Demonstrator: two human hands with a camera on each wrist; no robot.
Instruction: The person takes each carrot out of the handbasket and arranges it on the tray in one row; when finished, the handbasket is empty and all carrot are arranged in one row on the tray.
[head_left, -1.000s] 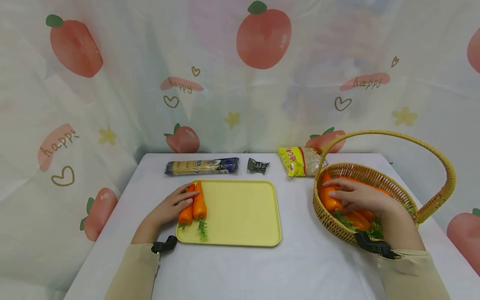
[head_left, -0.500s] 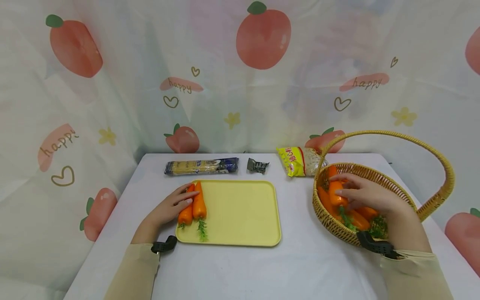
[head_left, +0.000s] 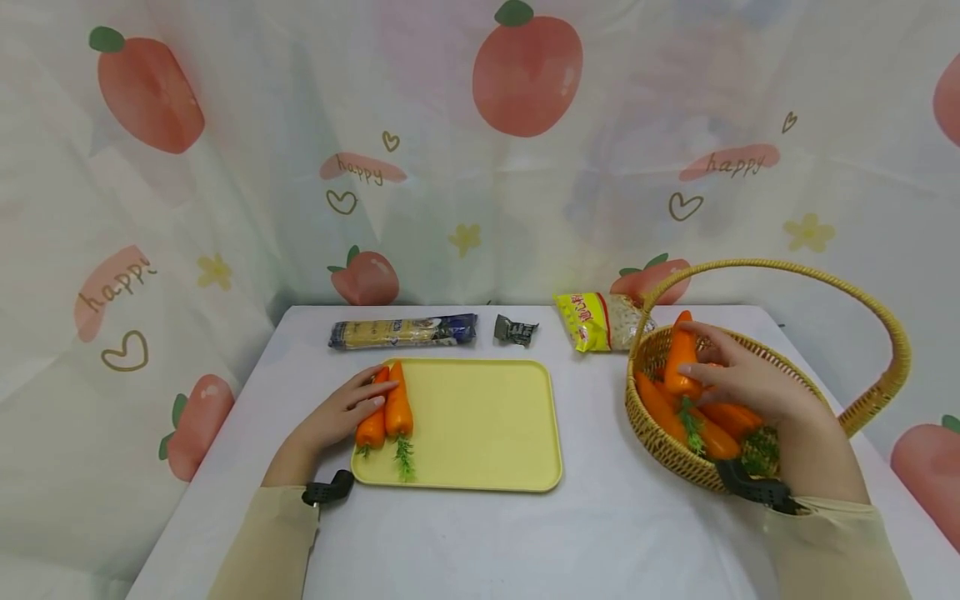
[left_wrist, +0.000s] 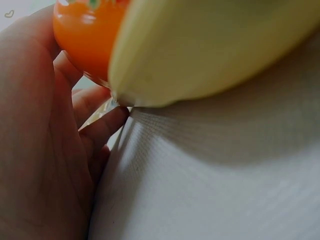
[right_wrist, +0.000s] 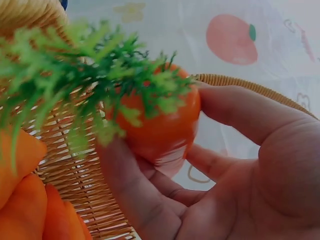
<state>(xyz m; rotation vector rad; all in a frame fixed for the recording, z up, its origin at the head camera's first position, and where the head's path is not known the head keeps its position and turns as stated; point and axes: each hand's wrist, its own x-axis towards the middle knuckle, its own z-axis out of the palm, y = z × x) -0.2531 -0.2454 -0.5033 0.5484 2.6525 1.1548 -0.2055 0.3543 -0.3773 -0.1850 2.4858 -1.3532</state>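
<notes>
Two orange carrots with green tops lie side by side at the left end of the yellow tray; the nearer-to-middle one shows most. My left hand rests over them, its fingertips on the carrots, and in the left wrist view its fingers reach along the tray's edge. My right hand grips another carrot between thumb and fingers, pointed end up, above the wicker basket. In the right wrist view this carrot's leafy top faces the camera. Several more carrots lie inside the basket.
Behind the tray lie a long pack of noodles, a small dark packet and a yellow, partly clear bag. The basket's tall handle arches over the right forearm's side. A printed curtain hangs behind the white table.
My right hand has lifted the carrot up from the others in the basket, slightly away and to the right, uncovering more carrots below. The left hand has stayed on its carrots.
</notes>
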